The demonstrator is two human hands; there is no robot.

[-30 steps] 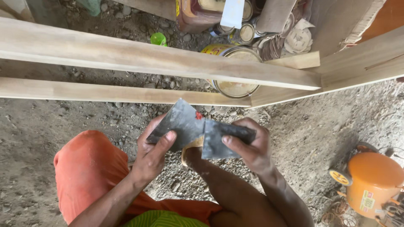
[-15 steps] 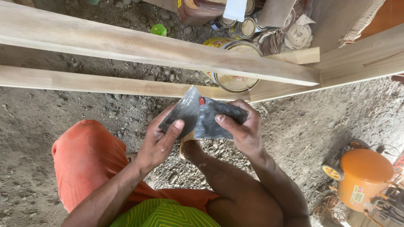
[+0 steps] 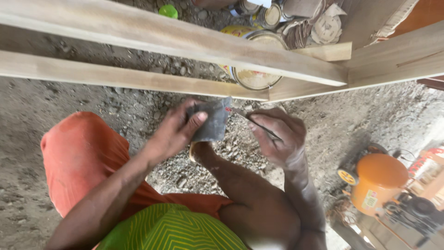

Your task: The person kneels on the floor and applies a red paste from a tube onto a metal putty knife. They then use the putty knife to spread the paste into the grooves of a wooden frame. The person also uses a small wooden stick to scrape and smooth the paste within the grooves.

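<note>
Seen from above: a person crouching on gravel ground [image 3: 92, 99], with a green striped cloth [image 3: 171, 229] nearest the camera and an orange-clad thigh [image 3: 81, 157] on the person's left.

Left hand [image 3: 173, 132] — fingers curled and the thumb pressed flat on a dark grey sheet of sandpaper [image 3: 210, 121], pinching it at its left side. The sheet stands roughly upright between the two hands, above a bare knee and shin.

Right hand [image 3: 277, 136] — closed, fingers folded down over the other part of the sheet, of which only a thin dark edge shows running across the knuckles. The two hands sit near each other at the same height, just apart, joined by the sheet.

Around them: the right forearm and the bent leg fill the space below the hands. To the person's right, well apart, an orange machine [image 3: 377, 180] with hoses stands at the frame edge.

Just beyond the hands a long wooden board [image 3: 115, 78] crosses the view from left to right, and a second, wider wooden beam [image 3: 162, 34] runs above it; both meet a slanting plank [image 3: 393, 60] at the right. Under this frame an open tin can [image 3: 254, 76] with pale contents rests on the ground, partly hidden by the beam. Farthest off lie more tins [image 3: 268, 14], stacked sanding discs [image 3: 326, 28] and a small green lid [image 3: 169, 10].

Open room — bare gravel to the left of the thigh and between the right hand and the orange machine.
</note>
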